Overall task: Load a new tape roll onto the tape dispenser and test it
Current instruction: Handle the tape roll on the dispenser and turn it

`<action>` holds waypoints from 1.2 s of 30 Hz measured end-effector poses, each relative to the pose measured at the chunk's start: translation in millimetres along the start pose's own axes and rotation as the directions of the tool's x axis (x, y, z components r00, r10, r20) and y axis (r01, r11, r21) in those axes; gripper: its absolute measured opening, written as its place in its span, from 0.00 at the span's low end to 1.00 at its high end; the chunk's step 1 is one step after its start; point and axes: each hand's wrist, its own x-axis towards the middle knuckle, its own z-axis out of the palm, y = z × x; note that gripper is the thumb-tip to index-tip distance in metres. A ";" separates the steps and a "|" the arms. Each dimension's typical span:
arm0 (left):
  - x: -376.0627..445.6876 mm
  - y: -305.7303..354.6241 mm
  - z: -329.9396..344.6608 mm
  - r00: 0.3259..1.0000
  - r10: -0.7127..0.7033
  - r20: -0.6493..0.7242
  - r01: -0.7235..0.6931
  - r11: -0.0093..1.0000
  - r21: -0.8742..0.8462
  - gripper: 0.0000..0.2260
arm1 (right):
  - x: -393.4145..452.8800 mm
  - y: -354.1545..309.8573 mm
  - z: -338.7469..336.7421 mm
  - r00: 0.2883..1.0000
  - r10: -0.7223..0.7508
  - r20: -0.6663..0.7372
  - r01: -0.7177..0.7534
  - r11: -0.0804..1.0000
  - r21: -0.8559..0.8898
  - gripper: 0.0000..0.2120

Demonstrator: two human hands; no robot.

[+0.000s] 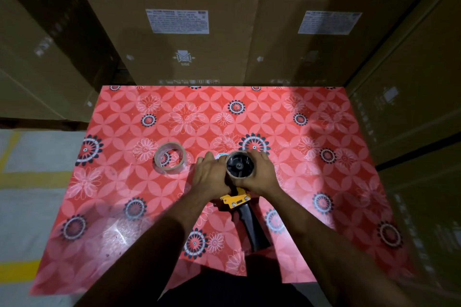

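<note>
The tape dispenser (239, 200) lies on the red flowered table near its middle. It has a yellow frame and a black handle that points toward me. A brown cardboard core (240, 177) sits around its black hub. My left hand (212, 174) holds the dispenser's head from the left. My right hand (262, 172) wraps the core from the right. A clear tape roll (170, 159) with a brown core lies flat on the cloth, apart from both hands and to the left of them.
Tall cardboard boxes (189, 32) printed "washing machine" stand against the table's far edge, with more on both sides. The tablecloth (311, 132) hangs over the near edge. Grey floor with yellow lines (25, 177) shows to the left.
</note>
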 end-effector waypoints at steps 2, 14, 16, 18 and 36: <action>0.2 0.2 -1.1 1.000 -0.011 -0.004 0.011 1.000 0.002 0.30 | -0.1 -0.7 -1.2 1.000 -0.022 0.016 0.022 1.000 0.001 0.43; -0.2 -1.5 1.7 0.999 0.019 -0.034 -0.019 1.000 -0.014 0.35 | 4.7 -3.6 -10.3 0.999 -0.004 0.041 0.005 1.000 -0.030 0.42; -0.2 -1.4 2.8 0.999 0.016 -0.036 -0.016 1.000 -0.011 0.38 | 2.3 -5.4 -7.1 0.997 0.009 0.079 -0.006 0.999 -0.040 0.46; -0.6 -0.2 1.5 1.000 0.004 -0.029 -0.005 1.000 -0.010 0.39 | -0.2 -12.0 -5.1 0.993 0.076 0.092 -0.074 0.997 -0.026 0.53; 5.2 -5.8 11.4 1.000 -0.011 -0.028 0.009 0.999 -0.037 0.53 | 3.7 -21.4 -8.5 0.978 0.193 0.081 -0.188 0.980 -0.069 0.52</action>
